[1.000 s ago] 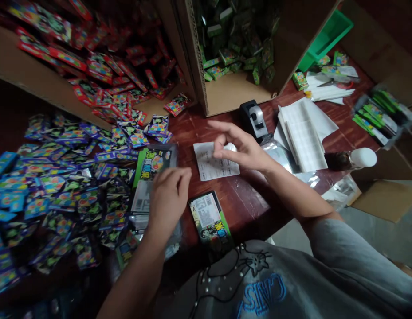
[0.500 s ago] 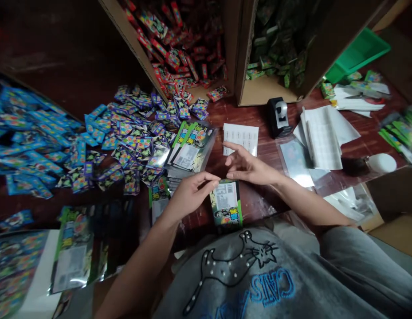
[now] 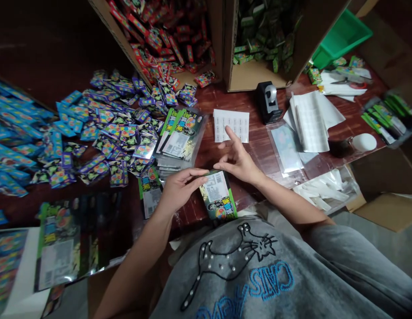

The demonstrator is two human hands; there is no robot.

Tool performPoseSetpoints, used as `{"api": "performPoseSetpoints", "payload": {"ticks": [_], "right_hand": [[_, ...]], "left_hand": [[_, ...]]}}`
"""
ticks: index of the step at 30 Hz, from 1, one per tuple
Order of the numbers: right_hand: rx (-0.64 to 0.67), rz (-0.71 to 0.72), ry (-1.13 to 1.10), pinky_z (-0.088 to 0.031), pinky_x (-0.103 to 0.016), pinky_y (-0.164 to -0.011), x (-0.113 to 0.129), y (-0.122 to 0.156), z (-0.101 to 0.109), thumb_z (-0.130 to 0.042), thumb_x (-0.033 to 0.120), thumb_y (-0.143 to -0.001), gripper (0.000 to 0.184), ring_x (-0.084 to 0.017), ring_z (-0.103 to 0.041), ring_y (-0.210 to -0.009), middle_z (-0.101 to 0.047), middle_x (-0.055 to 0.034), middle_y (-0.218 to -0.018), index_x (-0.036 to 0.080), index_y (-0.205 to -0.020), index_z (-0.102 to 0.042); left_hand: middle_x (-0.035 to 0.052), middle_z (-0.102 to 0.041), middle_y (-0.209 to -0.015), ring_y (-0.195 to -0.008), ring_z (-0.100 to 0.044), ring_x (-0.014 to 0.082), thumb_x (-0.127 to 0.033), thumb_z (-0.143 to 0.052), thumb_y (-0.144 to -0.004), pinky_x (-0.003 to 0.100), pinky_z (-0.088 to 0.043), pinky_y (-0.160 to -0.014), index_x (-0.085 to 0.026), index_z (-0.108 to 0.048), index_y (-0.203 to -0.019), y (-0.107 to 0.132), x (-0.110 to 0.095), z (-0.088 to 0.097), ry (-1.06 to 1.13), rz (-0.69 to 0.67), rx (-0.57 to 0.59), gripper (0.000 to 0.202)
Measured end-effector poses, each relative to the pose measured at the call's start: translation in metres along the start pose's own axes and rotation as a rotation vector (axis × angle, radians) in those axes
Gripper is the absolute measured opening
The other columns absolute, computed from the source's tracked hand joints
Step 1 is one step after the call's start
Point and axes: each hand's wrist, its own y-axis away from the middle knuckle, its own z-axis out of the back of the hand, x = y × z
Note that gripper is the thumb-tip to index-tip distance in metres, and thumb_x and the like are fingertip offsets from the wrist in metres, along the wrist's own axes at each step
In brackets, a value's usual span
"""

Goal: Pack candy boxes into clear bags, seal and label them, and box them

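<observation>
A printed black, green and yellow packet [image 3: 220, 199] with a white label lies upside down in front of me at the table's edge. My left hand [image 3: 182, 190] pinches its upper left corner between thumb and fingers. My right hand [image 3: 241, 161] is at the packet's top edge, its thumb close to the edge and its index finger stretched out with the others loosely curled. Whether the thumb touches is unclear. Beyond the fingers lies a white sheet of small printed labels [image 3: 234, 120]. Left of it rests a stack of similar packets [image 3: 181, 137].
Purple candy packets [image 3: 115, 128] and blue ones [image 3: 17, 146] are heaped at left. Cardboard boxes hold red packets [image 3: 166, 42] and green packets [image 3: 259, 48]. At right are a tape dispenser [image 3: 268, 103], papers [image 3: 308, 122], clear bags [image 3: 285, 148], a white-capped bottle [image 3: 363, 142] and a green bin [image 3: 342, 37].
The view has shifted, so the table things sit further left and higher in the picture. My right index finger points further upward; my left hand stays at the packet's corner.
</observation>
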Motion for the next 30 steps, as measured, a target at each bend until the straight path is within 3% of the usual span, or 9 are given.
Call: {"api": "performPoseSetpoints", "payload": {"ticks": [2, 6, 8, 10, 13, 16, 20, 25, 30], "right_hand": [[-0.019, 0.016, 0.091, -0.066, -0.035, -0.091, 0.000, 0.005, -0.004, -0.071, 0.056, -0.101, 0.107, -0.015, -0.068, -0.085, -0.054, -0.0138, -0.151, 0.037, -0.176, 0.003], [0.025, 0.132, 0.279, -0.061, -0.046, -0.110, -0.001, 0.021, -0.006, -0.061, 0.041, -0.109, 0.074, -0.024, -0.071, -0.108, -0.059, -0.0142, -0.148, 0.035, -0.174, -0.026], [0.066, 0.142, 0.205, -0.062, -0.044, -0.109, 0.000, 0.026, 0.000, -0.065, 0.037, -0.107, 0.081, -0.021, -0.072, -0.104, -0.055, -0.0151, -0.155, 0.035, -0.175, -0.021], [0.091, 0.106, 0.073, -0.065, -0.038, -0.102, 0.002, 0.026, 0.008, -0.072, 0.036, -0.103, 0.099, -0.016, -0.073, -0.095, -0.048, -0.0165, -0.161, 0.035, -0.177, -0.006], [0.104, 0.076, -0.063, -0.067, -0.033, -0.093, 0.008, 0.018, 0.016, -0.076, 0.033, -0.100, 0.110, -0.012, -0.071, -0.090, -0.044, -0.0156, -0.164, 0.039, -0.176, 0.003], [0.097, 0.056, -0.083, -0.067, -0.032, -0.089, 0.014, 0.008, 0.016, -0.075, 0.030, -0.099, 0.108, -0.010, -0.069, -0.086, -0.046, -0.0137, -0.163, 0.042, -0.175, 0.001], [0.091, 0.065, 0.029, -0.069, -0.036, -0.089, 0.017, 0.006, 0.013, -0.069, 0.030, -0.103, 0.103, -0.011, -0.069, -0.083, -0.045, -0.0150, -0.162, 0.040, -0.176, 0.004], [0.108, 0.238, 0.293, -0.065, -0.048, -0.105, 0.009, 0.023, 0.015, -0.057, 0.028, -0.110, 0.085, -0.020, -0.072, -0.102, -0.054, -0.0139, -0.153, 0.038, -0.177, -0.006], [0.200, 0.087, 0.063, -0.068, -0.039, -0.097, 0.010, 0.014, 0.025, -0.066, 0.027, -0.105, 0.096, -0.015, -0.070, -0.094, -0.055, -0.0131, -0.147, 0.035, -0.177, -0.002]], "left_hand": [[0.0094, -0.085, -0.107, -0.099, -0.080, 0.0239, -0.057, -0.093, -0.076, 0.040, -0.063, -0.098, -0.022, -0.081, -0.102, -0.001, 0.004, -0.001, 0.017, -0.001, -0.016, 0.045], [0.0099, -0.084, -0.107, -0.100, -0.079, 0.0232, -0.061, -0.090, -0.078, 0.039, -0.062, -0.099, -0.021, -0.080, -0.103, 0.000, 0.010, -0.003, -0.004, -0.010, -0.013, 0.048], [0.0109, -0.084, -0.111, -0.103, -0.078, 0.0243, -0.062, -0.089, -0.078, 0.039, -0.061, -0.100, -0.020, -0.081, -0.101, 0.004, 0.008, -0.002, -0.012, -0.005, 0.022, 0.048], [0.0114, -0.083, -0.115, -0.107, -0.077, 0.0253, -0.062, -0.090, -0.077, 0.038, -0.060, -0.101, -0.020, -0.082, -0.104, 0.007, 0.004, -0.002, 0.001, 0.010, 0.055, 0.050], [0.0099, -0.084, -0.110, -0.100, -0.077, 0.0232, -0.058, -0.085, -0.084, 0.034, -0.059, -0.095, -0.019, -0.083, -0.105, 0.005, -0.004, -0.004, 0.015, 0.046, 0.027, 0.044], [0.0072, -0.084, -0.099, -0.090, -0.076, 0.0202, -0.054, -0.085, -0.085, 0.030, -0.058, -0.088, -0.019, -0.084, -0.097, -0.002, -0.008, -0.006, 0.047, 0.080, -0.041, 0.037], [0.0071, -0.085, -0.097, -0.088, -0.077, 0.0211, -0.055, -0.086, -0.083, 0.032, -0.059, -0.087, -0.020, -0.086, -0.095, -0.005, -0.008, -0.003, 0.010, 0.087, -0.043, 0.037], [0.0095, -0.085, -0.116, -0.106, -0.079, 0.0256, -0.059, -0.087, -0.082, 0.040, -0.061, -0.103, -0.021, -0.086, -0.109, 0.006, -0.002, -0.003, -0.030, 0.043, 0.032, 0.046], [0.0112, -0.084, -0.117, -0.102, -0.080, 0.0242, -0.057, -0.090, -0.080, 0.040, -0.064, -0.101, -0.019, -0.084, -0.111, 0.011, 0.003, -0.010, 0.034, 0.031, 0.019, 0.049]]}}
